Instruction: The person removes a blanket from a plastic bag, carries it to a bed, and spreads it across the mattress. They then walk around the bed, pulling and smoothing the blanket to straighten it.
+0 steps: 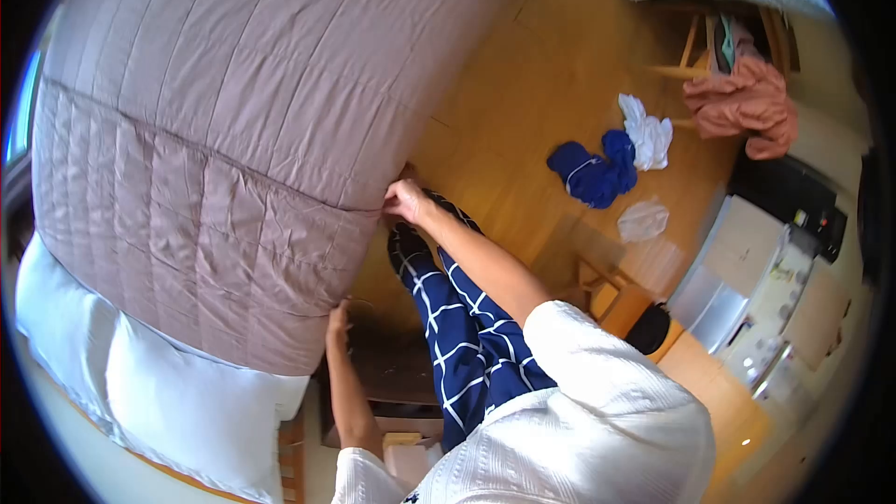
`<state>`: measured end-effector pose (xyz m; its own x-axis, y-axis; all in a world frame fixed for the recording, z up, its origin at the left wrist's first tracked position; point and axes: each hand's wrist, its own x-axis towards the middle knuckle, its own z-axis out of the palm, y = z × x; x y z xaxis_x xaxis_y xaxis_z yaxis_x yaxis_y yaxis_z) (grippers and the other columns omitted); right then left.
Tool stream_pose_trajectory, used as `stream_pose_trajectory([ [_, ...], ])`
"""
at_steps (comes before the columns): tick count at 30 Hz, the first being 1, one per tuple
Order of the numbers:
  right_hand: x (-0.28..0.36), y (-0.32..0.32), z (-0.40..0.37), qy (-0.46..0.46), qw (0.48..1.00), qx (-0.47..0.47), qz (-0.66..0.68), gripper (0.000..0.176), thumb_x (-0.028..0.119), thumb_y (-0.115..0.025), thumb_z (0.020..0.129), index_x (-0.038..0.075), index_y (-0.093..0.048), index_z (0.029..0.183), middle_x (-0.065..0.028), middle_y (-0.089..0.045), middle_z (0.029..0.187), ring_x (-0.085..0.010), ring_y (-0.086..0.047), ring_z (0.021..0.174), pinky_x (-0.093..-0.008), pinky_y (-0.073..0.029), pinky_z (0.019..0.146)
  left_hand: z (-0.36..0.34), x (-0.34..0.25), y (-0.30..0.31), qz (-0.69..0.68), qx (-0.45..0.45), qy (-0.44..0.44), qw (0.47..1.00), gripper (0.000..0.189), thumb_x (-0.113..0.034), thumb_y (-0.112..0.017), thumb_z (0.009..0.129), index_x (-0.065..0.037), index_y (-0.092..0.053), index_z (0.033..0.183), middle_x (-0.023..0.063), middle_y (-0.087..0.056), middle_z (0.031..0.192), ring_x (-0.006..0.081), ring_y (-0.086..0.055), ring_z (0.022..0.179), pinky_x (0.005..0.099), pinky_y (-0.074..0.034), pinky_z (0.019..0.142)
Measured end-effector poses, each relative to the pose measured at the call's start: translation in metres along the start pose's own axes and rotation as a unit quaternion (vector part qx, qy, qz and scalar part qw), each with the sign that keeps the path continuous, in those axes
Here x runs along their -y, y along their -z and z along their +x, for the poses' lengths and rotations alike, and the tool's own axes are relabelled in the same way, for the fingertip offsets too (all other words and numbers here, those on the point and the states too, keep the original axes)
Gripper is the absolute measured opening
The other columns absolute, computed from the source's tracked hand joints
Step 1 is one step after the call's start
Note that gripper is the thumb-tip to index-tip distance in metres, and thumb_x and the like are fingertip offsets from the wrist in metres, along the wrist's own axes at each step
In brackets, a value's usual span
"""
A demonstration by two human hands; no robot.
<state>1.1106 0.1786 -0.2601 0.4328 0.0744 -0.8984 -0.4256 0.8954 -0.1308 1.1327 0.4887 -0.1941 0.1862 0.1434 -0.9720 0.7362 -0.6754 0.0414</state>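
A mauve quilted comforter (280, 93) covers the bed, with a band of it folded back near the pillows. My right hand (406, 200) is closed on the comforter's side edge, where the fold line meets it. Nearer the pillows, my left hand (338, 319) is at the same side edge of the folded band. Its fingers are bent against the fabric and partly hidden, so its grip cannot be made out. White pillows (187, 401) lie at the head of the bed, beside the folded band.
Dark blue clothing (593, 173), a white cloth (646, 133) and a pale crumpled item (643, 221) lie on the wooden floor. An orange garment (744, 107) hangs by a wooden chair at the upper right. A dark low cabinet (392, 373) stands beside the bed.
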Motion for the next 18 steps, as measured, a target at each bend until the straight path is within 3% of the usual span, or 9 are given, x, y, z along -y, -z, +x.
stream_pose_trajectory([
  [1,0.026,-0.004,-0.022,0.1,0.986,-0.104,-0.083,0.046,0.014,-0.049,0.074,-0.001,-0.041,0.116,-0.0166,-0.045,0.117,-0.0228,-0.047,0.103,-0.0358,-0.04,0.084,-0.015,-0.012,-0.013,0.074,-0.046,0.036,0.996,0.043,-0.039,-0.055,0.071,-0.001,-0.056,0.089,0.0072,-0.054,0.076,0.0205,-0.052,0.07,0.0293,-0.04,0.065],
  [3,0.026,0.039,-0.049,0.298,0.928,-0.107,-0.197,0.042,0.011,-0.052,0.074,0.0,-0.044,0.114,-0.0123,-0.048,0.115,-0.0221,-0.049,0.101,-0.0345,-0.039,0.086,0.011,0.049,-0.029,0.04,-0.138,-0.307,0.941,0.032,-0.033,-0.053,0.074,-0.004,-0.057,0.087,0.0044,-0.055,0.07,0.0151,-0.052,0.062,0.0255,-0.039,0.055],
  [6,0.004,0.126,-0.151,0.237,0.911,-0.185,-0.281,0.035,0.011,-0.051,0.079,0.004,-0.046,0.113,-0.0103,-0.051,0.112,-0.0165,-0.049,0.102,-0.0277,-0.038,0.088,-0.088,0.021,-0.034,0.071,0.114,-0.196,0.971,0.03,-0.037,-0.054,0.076,-0.009,-0.057,0.086,0.0032,-0.059,0.078,0.0099,-0.056,0.063,0.019,-0.036,0.044],
  [8,-0.061,0.222,-0.191,0.239,0.876,-0.335,-0.253,0.032,0.016,-0.056,0.076,0.004,-0.053,0.106,-0.0065,-0.059,0.094,-0.0123,-0.055,0.082,-0.0244,-0.045,0.071,-0.112,0.027,-0.032,0.042,0.165,-0.168,0.971,0.028,-0.037,-0.054,0.076,-0.011,-0.057,0.085,0.0024,-0.058,0.076,0.0118,-0.056,0.062,0.0208,-0.039,0.044],
  [10,-0.119,0.281,-0.26,0.291,0.791,-0.485,-0.234,0.024,0.016,-0.056,0.072,0.009,-0.06,0.095,-0.0062,-0.061,0.081,-0.0122,-0.056,0.069,-0.0259,-0.046,0.059,-0.093,0.011,-0.036,0.223,0.152,-0.277,0.922,0.018,-0.028,-0.053,0.078,-0.01,-0.057,0.082,0.002,-0.056,0.074,0.0121,-0.054,0.061,0.0225,-0.04,0.046],
  [11,-0.142,0.316,-0.279,0.178,0.798,-0.53,-0.225,0.022,0.014,-0.053,0.072,0.009,-0.059,0.093,-0.0054,-0.06,0.08,-0.0134,-0.056,0.063,-0.0266,-0.046,0.053,-0.121,-0.011,-0.043,0.222,0.126,-0.199,0.946,0.014,-0.023,-0.053,0.078,-0.01,-0.056,0.077,0.0007,-0.053,0.071,0.0116,-0.051,0.061,0.0223,-0.039,0.048],
  [12,-0.175,0.346,-0.294,0.181,0.823,-0.529,-0.102,0.017,0.014,-0.05,0.073,0.01,-0.057,0.089,-0.0033,-0.058,0.07,-0.0132,-0.053,0.055,-0.0264,-0.044,0.045,-0.149,-0.034,-0.055,0.224,0.092,-0.115,0.964,0.011,-0.018,-0.053,0.078,-0.01,-0.055,0.073,-0.0006,-0.05,0.067,0.0111,-0.049,0.061,0.0221,-0.037,0.049],
  [15,-0.289,0.441,-0.292,0.402,0.795,-0.38,0.249,0.011,0.021,-0.05,0.075,0.013,-0.052,0.082,0.0011,-0.047,0.058,-0.0119,-0.046,0.046,-0.026,-0.038,0.038,-0.16,-0.107,-0.095,0.249,0.111,-0.129,0.953,0.011,-0.02,-0.052,0.078,-0.01,-0.056,0.078,-0.0004,-0.051,0.068,0.0144,-0.049,0.06,0.0252,-0.038,0.049],
  [18,-0.283,0.409,-0.334,0.124,0.808,-0.575,-0.018,0.009,0.017,-0.049,0.073,0.011,-0.055,0.074,-0.0048,-0.053,0.066,-0.0176,-0.051,0.057,-0.0321,-0.042,0.047,-0.152,-0.201,-0.17,0.308,0.179,-0.164,0.92,0.013,-0.023,-0.049,0.079,-0.012,-0.055,0.083,0.0012,-0.053,0.074,0.0162,-0.051,0.066,0.0268,-0.039,0.052],
])
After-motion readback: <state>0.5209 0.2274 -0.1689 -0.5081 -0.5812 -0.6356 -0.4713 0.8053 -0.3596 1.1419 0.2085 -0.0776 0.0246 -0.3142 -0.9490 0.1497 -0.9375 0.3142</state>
